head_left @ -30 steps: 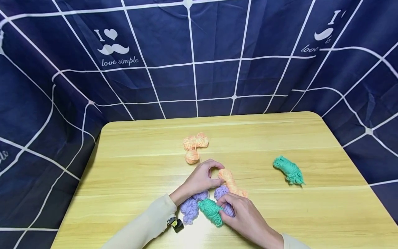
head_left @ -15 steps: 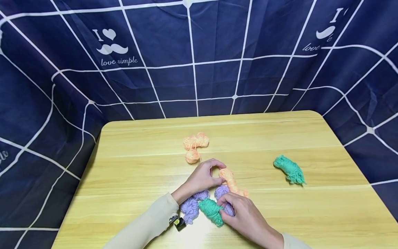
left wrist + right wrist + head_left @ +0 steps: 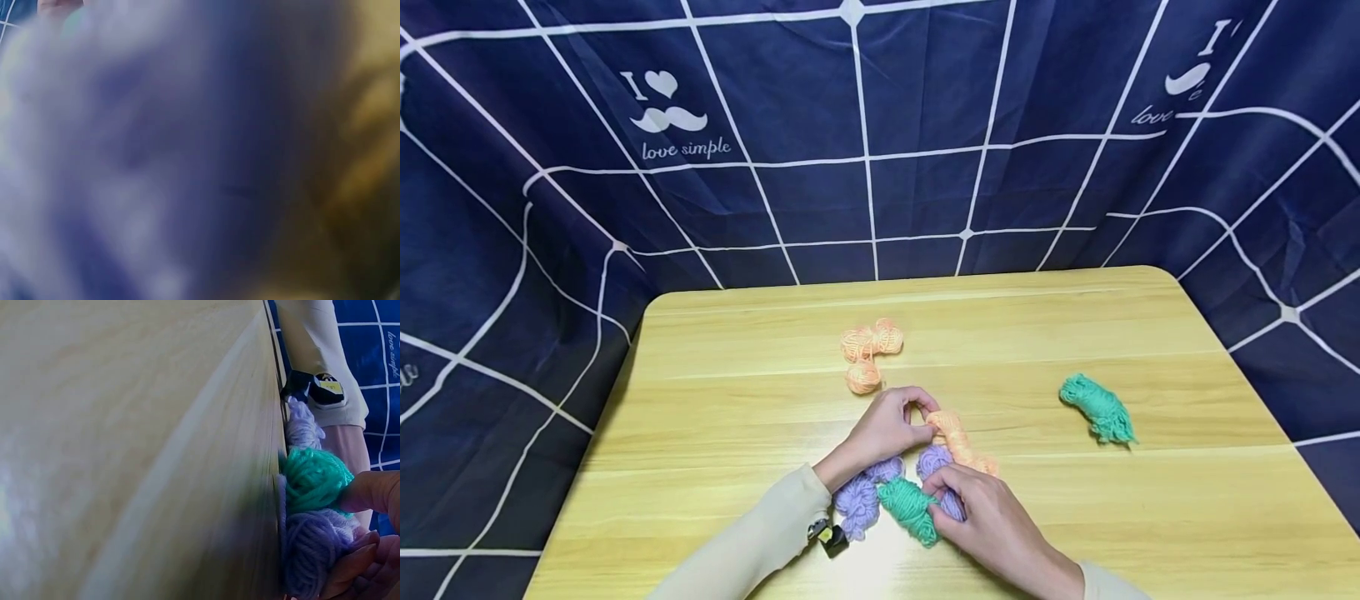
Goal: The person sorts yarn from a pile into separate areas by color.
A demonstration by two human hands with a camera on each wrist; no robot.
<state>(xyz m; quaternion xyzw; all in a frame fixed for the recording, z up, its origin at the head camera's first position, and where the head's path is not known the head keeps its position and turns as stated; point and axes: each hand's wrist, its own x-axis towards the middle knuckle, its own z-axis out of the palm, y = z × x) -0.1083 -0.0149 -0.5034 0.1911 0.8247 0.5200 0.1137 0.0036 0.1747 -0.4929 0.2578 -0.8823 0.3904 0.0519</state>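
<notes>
In the head view my left hand [image 3: 887, 429] reaches across a purple skein of yarn [image 3: 856, 504] and pinches the upper end of an orange skein of yarn [image 3: 955, 437] between thumb and fingers. My right hand [image 3: 992, 512] pinches the right end of a green skein of yarn [image 3: 910, 510]. Another purple skein [image 3: 934, 460] lies between the two hands, partly hidden under the right one. The right wrist view shows the thumb [image 3: 369, 490] against the green yarn and fingers beside the purple yarn [image 3: 315, 550]. Blurred purple yarn [image 3: 144, 156] fills most of the left wrist view.
Orange yarn bundles [image 3: 868, 346] lie farther back on the wooden table [image 3: 737, 375]. Off to the right lies a second green skein [image 3: 1097, 408]. A dark blue checked cloth [image 3: 812, 200] hangs behind the table and along its sides.
My left fingertips have drawn slightly closer together at the orange skein, whose upper end sits slightly lower than half a second ago. The right hand and green skein have stayed in place.
</notes>
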